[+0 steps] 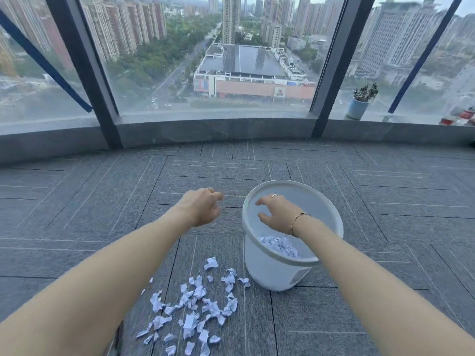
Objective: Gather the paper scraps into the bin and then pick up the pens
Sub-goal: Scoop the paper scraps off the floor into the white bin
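Observation:
A white round bin (272,274) stands on the grey carpet, with crumpled paper scraps (280,246) lying inside it. Several more white paper scraps (198,309) are scattered on the carpet just left of the bin, near me. My right hand (276,211) hovers over the bin's mouth with its fingers spread and relaxed, holding nothing. My left hand (203,208) hangs in the air to the left of the bin, its fingers loosely curled and nothing visible in them. No pens are clearly visible; a thin dark object (117,337) peeks from under my left forearm.
A low stone window sill (213,129) and tall glass panes with dark frames run across the far side. A potted plant (359,104) in a pale blue pot stands on the sill at the right, next to some red items (460,118).

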